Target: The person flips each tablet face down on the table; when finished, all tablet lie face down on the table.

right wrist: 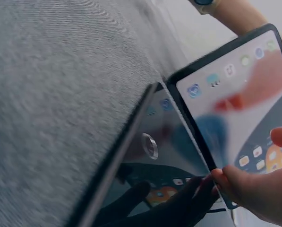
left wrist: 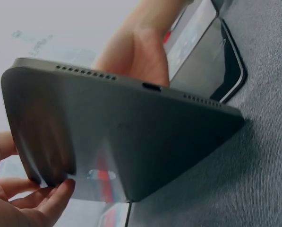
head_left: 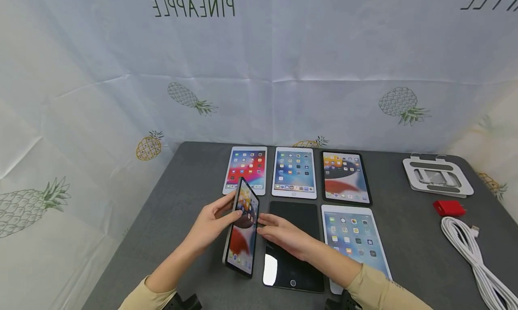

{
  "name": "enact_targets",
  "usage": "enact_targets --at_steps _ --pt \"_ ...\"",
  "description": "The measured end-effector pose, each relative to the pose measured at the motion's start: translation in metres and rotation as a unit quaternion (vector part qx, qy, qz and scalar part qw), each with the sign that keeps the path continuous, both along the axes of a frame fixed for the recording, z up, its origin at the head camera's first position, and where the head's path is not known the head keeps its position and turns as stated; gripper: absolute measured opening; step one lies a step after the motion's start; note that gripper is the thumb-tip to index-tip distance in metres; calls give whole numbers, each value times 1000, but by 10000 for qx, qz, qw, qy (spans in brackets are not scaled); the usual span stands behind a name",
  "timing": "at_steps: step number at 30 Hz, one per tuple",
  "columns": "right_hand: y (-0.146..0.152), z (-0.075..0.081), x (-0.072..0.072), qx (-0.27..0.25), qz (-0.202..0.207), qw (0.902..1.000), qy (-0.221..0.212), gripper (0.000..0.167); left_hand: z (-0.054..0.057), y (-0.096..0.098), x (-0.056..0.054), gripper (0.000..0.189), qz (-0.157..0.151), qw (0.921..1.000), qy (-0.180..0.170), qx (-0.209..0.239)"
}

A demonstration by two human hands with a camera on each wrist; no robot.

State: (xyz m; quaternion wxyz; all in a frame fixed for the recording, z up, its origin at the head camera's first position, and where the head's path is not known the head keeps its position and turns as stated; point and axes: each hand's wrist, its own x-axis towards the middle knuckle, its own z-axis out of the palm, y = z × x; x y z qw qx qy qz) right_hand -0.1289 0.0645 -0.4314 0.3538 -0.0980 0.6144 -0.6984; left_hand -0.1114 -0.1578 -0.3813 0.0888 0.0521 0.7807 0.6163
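- Two tan sleeves.
- One tilted tablet, raised on the near left of the bench; left hand pinches it, thumb on screen, fingers behind.
- One right hand, fingers loosely extended, touching the tablet's right edge.
- Five flat tablets: three behind, two white, one black-framed; two nearer, one dark-screened, one white.
- One stand, one red charger, one white cable, far right.

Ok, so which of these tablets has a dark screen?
The black-fronted tablet lying flat beneath the right hand. It alone is dark; the other five tablets show app icons.
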Motion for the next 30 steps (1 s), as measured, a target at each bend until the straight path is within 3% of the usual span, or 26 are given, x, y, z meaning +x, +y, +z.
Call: enact_targets --at_steps 3,5,10,13,16,18,22,26,30 --pt "1 5 -4 317 -237 9979 518 61 -1 7 0 57 8 9999 127 -39" --pt "-1 10 -8 649 -534 9909 1055 55 -1 10 1 57 -8 9998 183 -20" --pt "-11 28 -23 1190 -1210 9545 2453 50 -3 15 2 57 -92 9988 471 -46" --pt "-18 37 -34 1239 -1232 9342 3110 54 -4 18 3 58 -140 9970 727 -240" --pt "-23 41 -44 1321 -1075 9227 3459 55 -6 20 4 59 -176 9933 1031 -496" --pt "-25 41 -50 1427 -953 9213 3490 57 -6 22 5 60 -228 9886 1272 -776" --pt "-21 37 -53 1412 -788 9341 3183 55 -10 22 9 64 -453 9694 1865 -1529" --pt "-14 33 -53 1093 -748 9489 2865 50 -16 18 15 79 -1109 9428 2382 -2051" --pt "-10 31 -53 817 -672 9556 2750 51 -23 11 19 99 -1949 9131 2885 -2122"
